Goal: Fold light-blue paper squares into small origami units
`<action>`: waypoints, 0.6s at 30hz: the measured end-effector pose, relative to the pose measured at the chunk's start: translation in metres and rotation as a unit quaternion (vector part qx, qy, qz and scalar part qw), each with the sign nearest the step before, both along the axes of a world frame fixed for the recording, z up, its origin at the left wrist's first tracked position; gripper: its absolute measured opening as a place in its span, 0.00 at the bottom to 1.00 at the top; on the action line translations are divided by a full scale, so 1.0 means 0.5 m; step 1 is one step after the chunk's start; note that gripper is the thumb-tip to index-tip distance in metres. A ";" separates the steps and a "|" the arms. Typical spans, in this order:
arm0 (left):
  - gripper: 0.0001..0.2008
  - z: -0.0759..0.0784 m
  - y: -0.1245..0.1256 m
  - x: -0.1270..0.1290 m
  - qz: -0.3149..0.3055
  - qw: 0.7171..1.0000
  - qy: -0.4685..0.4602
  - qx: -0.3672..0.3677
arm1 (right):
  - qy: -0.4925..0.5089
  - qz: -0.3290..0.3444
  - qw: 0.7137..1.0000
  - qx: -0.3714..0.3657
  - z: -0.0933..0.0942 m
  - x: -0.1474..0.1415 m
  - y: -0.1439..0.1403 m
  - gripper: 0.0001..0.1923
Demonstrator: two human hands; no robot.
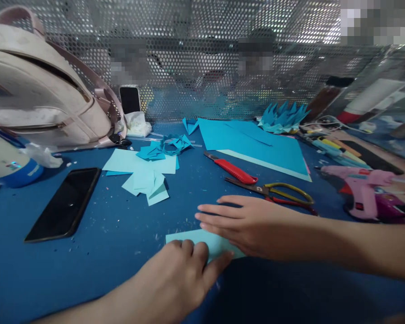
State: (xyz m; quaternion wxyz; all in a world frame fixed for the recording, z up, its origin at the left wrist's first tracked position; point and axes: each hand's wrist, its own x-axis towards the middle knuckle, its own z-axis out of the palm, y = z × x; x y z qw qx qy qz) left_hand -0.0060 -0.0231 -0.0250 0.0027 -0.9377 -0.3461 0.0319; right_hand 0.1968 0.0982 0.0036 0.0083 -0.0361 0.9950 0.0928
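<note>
Paper strip point(192, 237), light blue, lies flat on the blue bench point(114, 234) right in front of the person, btwn both hands; long axis runs left-right across the view, w/ a slight tilt. Left hand point(178, 279) sits at the near edge of the strip, fingers point(202, 253) curled, knuckles up, tips pressing down on the paper's lower edge, thumb stretched right along it; no pinch, nothing gripped. Right hand point(253, 225) comes in from the right & lies flat, palm down, fingers point(216, 216) straight and close together, pointing left along the strip's far edge; it covers the right end of the paper, so that end's shape can't be told. So the strip lies under & just ahead of the left fingertips, and below the right fingers; both hands touch it, neither is nearer. Bare left end of the strip sticks out free, past both hands. Close behind the right hand: scissors point(283, 193) w/ yellow-red handles, and a red utility knife point(232, 170), both apart from the hands. Further left, a pile of cut blue paper pieces point(145, 173) and a black phone point(65, 202). Big blue sheet point(256, 144) lies at the back, pink glue gun point(361, 189) at far right.
</note>
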 end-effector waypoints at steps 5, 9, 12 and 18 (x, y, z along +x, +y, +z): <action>0.31 0.003 0.000 -0.003 -0.006 0.999 0.026 0.024 | 0.035 -0.063 0.997 0.030 0.001 0.088 -0.012 0.26; 0.32 0.004 -0.001 0.004 -0.006 0.999 0.040 0.025 | 0.058 -0.118 0.990 0.044 -0.007 0.161 -0.014 0.27; 0.33 0.009 -0.002 0.008 -0.001 0.999 0.051 0.019 | 0.049 -0.149 0.985 0.072 -0.012 0.201 -0.015 0.26; 0.34 0.031 0.013 -0.020 0.003 0.997 -0.032 -0.072 | 0.057 -0.206 0.976 0.039 0.026 0.176 -0.023 0.16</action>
